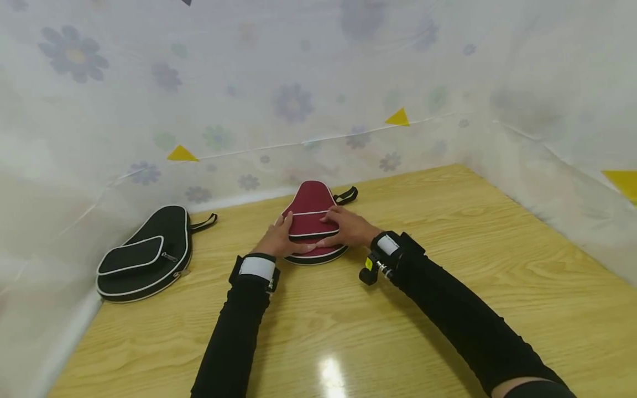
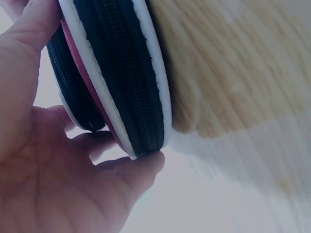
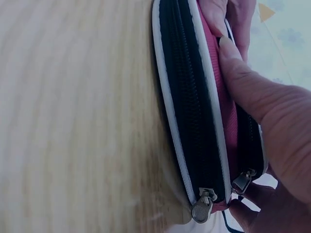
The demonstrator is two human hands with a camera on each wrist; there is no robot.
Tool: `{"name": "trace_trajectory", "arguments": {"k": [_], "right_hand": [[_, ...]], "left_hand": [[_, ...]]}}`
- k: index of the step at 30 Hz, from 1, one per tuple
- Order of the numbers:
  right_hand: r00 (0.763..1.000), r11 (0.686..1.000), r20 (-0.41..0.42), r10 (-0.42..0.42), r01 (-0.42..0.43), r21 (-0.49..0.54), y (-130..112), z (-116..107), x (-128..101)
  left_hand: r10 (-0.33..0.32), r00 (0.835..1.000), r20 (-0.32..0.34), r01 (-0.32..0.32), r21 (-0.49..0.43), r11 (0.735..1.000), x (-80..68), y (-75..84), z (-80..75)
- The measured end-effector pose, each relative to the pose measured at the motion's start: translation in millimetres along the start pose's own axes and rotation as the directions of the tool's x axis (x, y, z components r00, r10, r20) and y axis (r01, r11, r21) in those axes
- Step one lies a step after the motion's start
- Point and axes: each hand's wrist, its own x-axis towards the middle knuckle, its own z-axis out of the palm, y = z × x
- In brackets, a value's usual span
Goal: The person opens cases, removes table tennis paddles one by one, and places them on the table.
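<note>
A red paddle case (image 1: 311,200) with white piping lies flat on the wooden table, narrow end toward the wall. My left hand (image 1: 276,241) grips its left side, fingers along the edge and thumb over the lower front. On the opposite side my right hand (image 1: 350,228) holds it, fingertips on the front pocket and thumb below the pocket; both thumbs nearly meet. In the left wrist view the case's black zipped side (image 2: 129,73) faces the camera. Two metal zip pulls, one on the main zip (image 3: 201,208) and one on the pocket zip (image 3: 241,182), show in the right wrist view.
A black paddle case (image 1: 144,254) with a front pocket and wrist loop lies at the table's left edge. The red case's black loop (image 1: 346,195) sticks out right. Flower-patterned sheeting (image 1: 293,99) with yellow triangles rises behind the table (image 1: 478,265) and along its sides.
</note>
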Motion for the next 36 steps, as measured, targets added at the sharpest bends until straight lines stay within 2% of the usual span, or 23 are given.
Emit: {"name": "trace_trajectory", "arguments": {"k": [10, 17, 25, 29, 36], "right_hand": [[0.999, 0.999, 0.000, 0.040, -0.040, -0.026, -12, 0, -9], [0.999, 0.997, -0.020, 0.035, -0.036, -0.065, -18, 1, -13], [0.999, 0.993, -0.034, 0.014, -0.018, -0.120, -26, 4, -16], [0.999, 0.992, -0.044, 0.014, -0.019, -0.125, -26, 6, -16], [0.997, 0.987, -0.068, -0.027, 0.016, -0.160, -27, 5, -20]], "left_hand": [[0.064, 0.998, -0.011, -0.063, 0.010, 0.998, 2.2, -5.9, -3.5], [0.057, 0.998, -0.025, -0.057, 0.010, 0.998, -0.5, -6.7, -7.0], [0.071, 0.993, -0.097, -0.070, 0.017, 0.997, -4.4, -10.2, -7.1], [0.061, 0.993, -0.102, -0.061, -0.001, 0.998, -3.9, -9.6, -6.8], [0.077, 0.990, -0.122, -0.073, 0.031, 0.997, -5.1, -7.1, -8.1]]}}
